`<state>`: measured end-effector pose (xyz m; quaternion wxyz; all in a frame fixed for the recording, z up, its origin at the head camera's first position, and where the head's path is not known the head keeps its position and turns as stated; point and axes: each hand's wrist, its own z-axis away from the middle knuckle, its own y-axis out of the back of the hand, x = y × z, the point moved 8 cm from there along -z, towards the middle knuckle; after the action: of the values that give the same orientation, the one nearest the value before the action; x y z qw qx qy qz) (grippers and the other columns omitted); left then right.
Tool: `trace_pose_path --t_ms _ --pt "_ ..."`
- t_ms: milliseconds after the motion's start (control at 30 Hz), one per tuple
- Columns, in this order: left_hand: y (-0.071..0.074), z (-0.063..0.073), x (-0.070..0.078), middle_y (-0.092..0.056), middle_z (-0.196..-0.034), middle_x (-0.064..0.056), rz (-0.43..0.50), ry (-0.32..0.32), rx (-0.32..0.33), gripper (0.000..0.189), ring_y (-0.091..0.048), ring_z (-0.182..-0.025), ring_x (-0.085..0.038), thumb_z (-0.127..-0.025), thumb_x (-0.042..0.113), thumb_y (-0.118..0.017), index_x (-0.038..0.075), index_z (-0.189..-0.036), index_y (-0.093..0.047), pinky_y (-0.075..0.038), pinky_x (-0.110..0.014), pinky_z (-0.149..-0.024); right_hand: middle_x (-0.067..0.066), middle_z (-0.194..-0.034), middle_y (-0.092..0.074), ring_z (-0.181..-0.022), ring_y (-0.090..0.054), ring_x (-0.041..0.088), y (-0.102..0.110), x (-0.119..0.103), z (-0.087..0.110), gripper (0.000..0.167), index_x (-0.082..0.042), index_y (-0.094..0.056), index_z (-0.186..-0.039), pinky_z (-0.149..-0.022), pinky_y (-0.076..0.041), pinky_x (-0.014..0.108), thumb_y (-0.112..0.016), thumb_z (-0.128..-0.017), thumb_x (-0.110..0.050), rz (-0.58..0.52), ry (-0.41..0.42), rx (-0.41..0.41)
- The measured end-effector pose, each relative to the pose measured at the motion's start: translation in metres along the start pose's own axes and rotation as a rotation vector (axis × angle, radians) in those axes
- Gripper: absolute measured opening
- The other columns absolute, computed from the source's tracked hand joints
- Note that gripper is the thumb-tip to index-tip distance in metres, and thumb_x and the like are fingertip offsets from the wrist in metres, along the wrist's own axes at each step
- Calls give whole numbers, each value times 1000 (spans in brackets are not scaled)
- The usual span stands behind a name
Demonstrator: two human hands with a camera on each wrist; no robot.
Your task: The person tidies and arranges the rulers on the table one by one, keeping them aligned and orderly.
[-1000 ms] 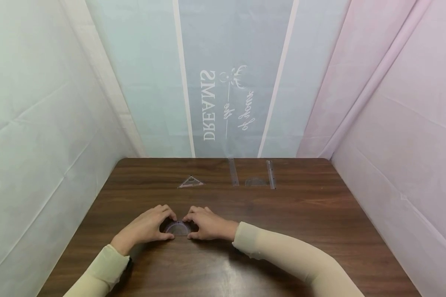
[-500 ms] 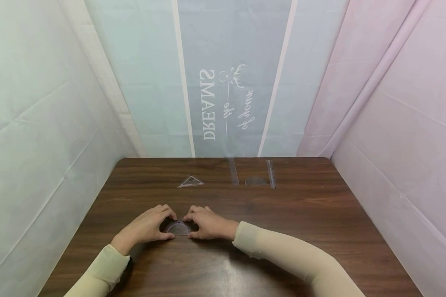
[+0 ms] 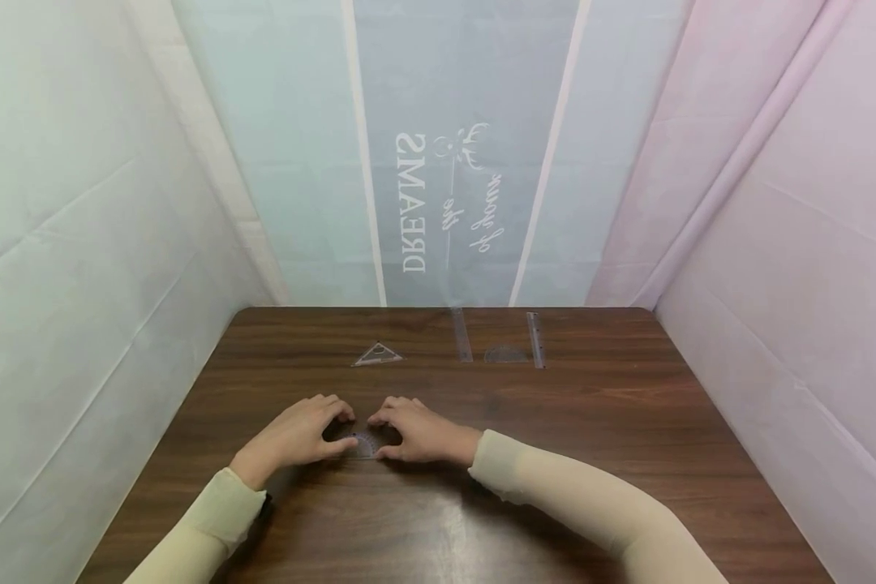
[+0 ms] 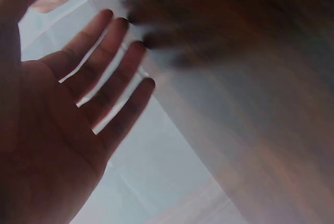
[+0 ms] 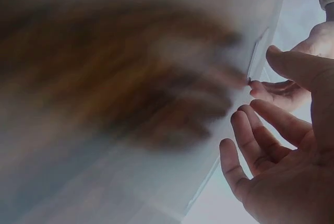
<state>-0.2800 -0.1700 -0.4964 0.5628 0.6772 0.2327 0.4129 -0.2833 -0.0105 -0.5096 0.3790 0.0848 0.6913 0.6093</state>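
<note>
The clear protractor [image 3: 360, 445] lies flat on the wooden table [image 3: 628, 422], nearer the person than the set square [image 3: 377, 354], between both hands. Lifting so thin a piece likely calls for fingertips working under its edge from both sides evenly. The left hand [image 3: 297, 437] and right hand [image 3: 422, 434] both arch over the protractor with fingers loosely spread, fingertips touching its rim, neither gripping it.

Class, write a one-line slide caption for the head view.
Two hands, left hand and right hand, frame a clear protractor on a dark wooden table.
</note>
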Motion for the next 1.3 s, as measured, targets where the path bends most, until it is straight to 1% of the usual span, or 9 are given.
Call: trace_pose_path --t_ms 133,333,400,467,667,933,1167,1233,1300 --pt "4 -10 5 -69 -121 1 -32 17 18 52 -65 -111 -24 -100 59 -70 15 -127 -72 -54 -54 -99 -2 -133 -63 -115 -59 9 10 11 9 56 -14 -62 -150 -105 -48 37 -76 -102 -38 -27 -23 26" --pt "8 -26 12 -69 -128 -5 -77 4 60 54 -65 -119 -29 -100 54 -73 11 -133 -70 -52 -56 -105 3 -138 -62 -128 -58 15 24 29 20 58 -11 -61 -150 -113 -46 44 -78 -101 -37 -41 -41 65" --pt "9 -32 13 -69 -130 -6 -79 5 67 55 -65 -122 -31 -100 52 -74 10 -135 -69 -51 -57 -107 5 -139 -62 -131 -58 18 28 36 24 59 -10 -61 -151 -116 -45 49 -77 -101 -37 -39 -48 76" --pt "9 -37 15 -68 -133 -8 -77 1 72 57 -64 -125 -32 -100 53 -73 10 -137 -68 -50 -58 -108 6 -140 -61 -132 -58 20 31 43 28 60 -9 -60 -152 -116 -46 49 -77 -102 -38 -40 -55 83" --pt "6 -56 22 -62 -146 -12 -49 -10 60 64 -59 -136 -36 -102 55 -70 9 -146 -64 -47 -60 -112 6 -142 -59 -134 -58 24 42 66 43 63 -8 -57 -154 -112 -51 46 -77 -102 -38 -50 -86 107" --pt "-3 -84 32 -60 -150 -12 -52 -35 49 70 -54 -143 -35 -101 56 -72 8 -150 -60 -43 -57 -118 10 -146 -58 -136 -58 29 55 95 67 66 -6 -55 -155 -111 -51 50 -78 -102 -36 -60 -142 149" --pt "-9 -103 45 -56 -156 -16 -47 -49 26 75 -53 -145 -36 -100 56 -72 5 -153 -56 -41 -56 -120 12 -153 -55 -143 -54 32 62 120 85 67 -5 -53 -156 -113 -49 53 -77 -102 -36 -75 -203 179" --pt "-11 -109 48 -55 -157 -15 -49 -47 18 77 -54 -144 -37 -100 57 -72 5 -155 -55 -42 -56 -120 14 -156 -53 -147 -50 35 64 126 90 68 -5 -53 -157 -115 -47 55 -78 -102 -36 -74 -219 188" --pt "-13 -114 51 -54 -157 -14 -51 -44 8 78 -55 -143 -37 -100 58 -71 6 -156 -54 -45 -55 -118 14 -153 -55 -145 -52 35 67 132 94 68 -5 -53 -157 -115 -48 55 -78 -101 -36 -78 -226 196"
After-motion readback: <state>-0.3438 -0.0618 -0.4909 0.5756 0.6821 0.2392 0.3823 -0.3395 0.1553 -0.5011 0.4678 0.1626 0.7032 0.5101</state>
